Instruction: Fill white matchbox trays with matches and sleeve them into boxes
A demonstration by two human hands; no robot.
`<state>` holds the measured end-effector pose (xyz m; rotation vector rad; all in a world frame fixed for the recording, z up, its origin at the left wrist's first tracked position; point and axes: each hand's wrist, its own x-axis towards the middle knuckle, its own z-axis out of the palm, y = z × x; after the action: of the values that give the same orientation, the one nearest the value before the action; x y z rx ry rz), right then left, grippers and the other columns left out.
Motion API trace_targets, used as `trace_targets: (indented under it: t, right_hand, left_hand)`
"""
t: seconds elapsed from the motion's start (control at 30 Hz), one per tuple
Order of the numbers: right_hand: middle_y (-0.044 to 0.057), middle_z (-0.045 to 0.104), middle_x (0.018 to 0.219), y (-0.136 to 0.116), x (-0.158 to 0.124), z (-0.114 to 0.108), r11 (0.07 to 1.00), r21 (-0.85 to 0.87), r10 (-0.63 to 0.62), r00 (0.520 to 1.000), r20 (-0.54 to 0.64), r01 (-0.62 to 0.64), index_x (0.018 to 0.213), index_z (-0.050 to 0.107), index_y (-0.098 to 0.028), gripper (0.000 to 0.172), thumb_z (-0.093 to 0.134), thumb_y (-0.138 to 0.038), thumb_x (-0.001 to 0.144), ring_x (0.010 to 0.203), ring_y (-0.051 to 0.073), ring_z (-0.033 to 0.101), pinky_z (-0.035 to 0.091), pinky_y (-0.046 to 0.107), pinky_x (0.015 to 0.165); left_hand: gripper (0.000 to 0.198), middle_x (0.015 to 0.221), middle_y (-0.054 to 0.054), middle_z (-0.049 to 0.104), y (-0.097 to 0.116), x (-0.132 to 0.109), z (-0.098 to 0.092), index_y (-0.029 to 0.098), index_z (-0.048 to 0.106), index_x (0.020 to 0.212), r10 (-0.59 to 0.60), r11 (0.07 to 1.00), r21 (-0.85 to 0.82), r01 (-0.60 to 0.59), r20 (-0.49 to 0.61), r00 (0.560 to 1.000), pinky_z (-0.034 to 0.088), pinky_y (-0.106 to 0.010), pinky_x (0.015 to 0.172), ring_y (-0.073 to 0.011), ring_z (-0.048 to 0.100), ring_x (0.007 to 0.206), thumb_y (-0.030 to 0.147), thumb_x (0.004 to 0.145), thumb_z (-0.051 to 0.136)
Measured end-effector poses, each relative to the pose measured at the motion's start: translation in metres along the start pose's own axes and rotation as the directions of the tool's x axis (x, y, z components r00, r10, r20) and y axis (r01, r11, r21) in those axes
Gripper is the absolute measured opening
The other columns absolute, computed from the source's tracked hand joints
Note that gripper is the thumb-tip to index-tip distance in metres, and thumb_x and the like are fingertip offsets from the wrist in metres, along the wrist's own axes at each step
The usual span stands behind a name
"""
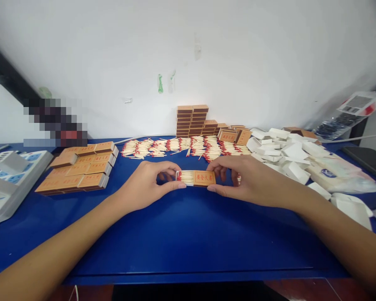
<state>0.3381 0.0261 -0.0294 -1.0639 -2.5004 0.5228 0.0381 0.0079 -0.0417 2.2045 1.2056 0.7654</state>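
Both my hands hold one matchbox [196,178] just above the blue table [181,234]. My left hand [147,184] pinches the white inner tray end, where red-tipped matches show. My right hand [241,179] grips the brown printed sleeve, which covers about half of the tray. Behind the hands, a row of loose red-tipped matches [188,147] lies spread across the table.
Filled brown matchboxes [81,169] lie in rows at the left. A stack of brown sleeves [192,120] stands against the white wall. Several white inner trays [285,152] are heaped at the right, beside plastic bags [344,173]. A white power strip [9,177] sits at far left.
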Motion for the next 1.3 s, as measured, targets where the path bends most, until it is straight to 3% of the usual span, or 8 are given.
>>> trace_targets:
  t: [0.23,0.47,0.6,0.8,0.9,1.03,1.17,1.3]
  right_hand:
    - [0.004,0.081,0.098,-0.004,0.001,0.007,0.996,0.092,-0.01,0.999,-0.041,0.014,0.116,0.077,-0.024,0.032,0.077,-0.049,0.095,0.076,0.018,0.071,0.054,0.032,0.07]
    - [0.003,0.082,0.102,-0.015,0.004,0.022,0.963,0.268,-0.004,1.0,0.01,0.001,0.125,0.077,-0.027,0.033,0.077,-0.046,0.098,0.084,0.02,0.073,0.055,0.032,0.075]
    - [0.003,0.082,0.101,-0.015,0.002,0.025,0.924,0.383,-0.053,0.997,0.06,0.026,0.129,0.077,-0.028,0.038,0.078,-0.05,0.098,0.084,0.019,0.073,0.056,0.031,0.074]
    - [0.003,0.082,0.102,-0.017,0.0,0.025,0.877,0.48,-0.082,0.991,0.108,0.02,0.128,0.079,-0.028,0.04,0.078,-0.054,0.097,0.083,0.019,0.072,0.056,0.031,0.074]
    - [0.002,0.081,0.101,-0.018,0.002,0.024,0.9,0.435,-0.029,0.997,0.072,-0.005,0.128,0.078,-0.028,0.038,0.081,-0.049,0.096,0.083,0.018,0.072,0.055,0.029,0.071]
    - [0.002,0.081,0.101,-0.017,0.004,0.019,0.947,0.32,0.025,1.0,-0.016,-0.019,0.126,0.077,-0.029,0.033,0.078,-0.046,0.097,0.084,0.018,0.073,0.055,0.029,0.068]
    - [0.005,0.081,0.102,-0.011,0.003,0.014,0.975,0.221,-0.003,0.997,-0.083,0.022,0.134,0.072,-0.026,0.04,0.072,-0.049,0.101,0.083,0.02,0.074,0.057,0.032,0.07]
    - [0.006,0.08,0.097,-0.001,0.001,0.008,0.996,0.052,-0.065,0.985,-0.158,0.074,0.124,0.073,-0.023,0.029,0.065,-0.044,0.105,0.083,0.021,0.073,0.056,0.035,0.073]
  left_hand:
    - [0.033,0.096,0.0,0.083,0.0,-0.001,0.005,0.021,0.08,0.112,0.046,0.996,-0.078,-0.048,-0.021,0.999,0.06,-0.028,0.081,-0.0167,0.077,0.084,0.044,0.09,0.089]
    - [0.066,0.081,0.0,0.08,-0.004,-0.003,0.012,0.019,0.076,0.122,0.121,0.981,-0.154,-0.122,-0.014,0.993,0.059,-0.028,0.079,-0.0151,0.072,0.073,0.068,0.08,0.088]
    - [0.076,0.069,0.004,0.069,-0.002,-0.004,0.014,0.019,0.078,0.113,0.147,0.977,-0.161,-0.14,0.03,0.989,0.051,-0.025,0.064,-0.0122,0.06,0.062,0.075,0.065,0.093]
    - [0.077,0.066,0.006,0.066,0.003,-0.007,0.014,0.019,0.078,0.111,0.16,0.972,-0.18,-0.154,0.019,0.987,0.048,-0.023,0.059,-0.0105,0.055,0.059,0.064,0.053,0.103]
    - [0.063,0.074,0.006,0.072,0.006,-0.007,0.01,0.021,0.078,0.115,0.182,0.98,-0.084,-0.18,0.016,0.983,0.052,-0.023,0.065,-0.011,0.06,0.063,0.049,0.065,0.105]
    - [0.028,0.091,0.003,0.079,0.006,-0.006,-0.001,0.023,0.076,0.11,0.156,0.982,0.101,-0.159,0.041,0.987,0.055,-0.024,0.076,-0.0136,0.072,0.078,0.034,0.087,0.088]
    - [0.03,0.11,-0.001,0.082,0.003,-0.004,-0.026,0.024,0.071,0.116,0.117,0.95,0.282,-0.132,0.069,0.991,0.057,-0.03,0.087,-0.0213,0.079,0.099,0.043,0.095,0.079]
    - [0.036,0.112,-0.004,0.081,0.0,-0.007,-0.068,0.025,0.071,0.115,0.045,0.864,0.503,-0.003,-0.071,0.996,0.054,-0.034,0.085,-0.0255,0.076,0.099,0.056,0.096,0.074]
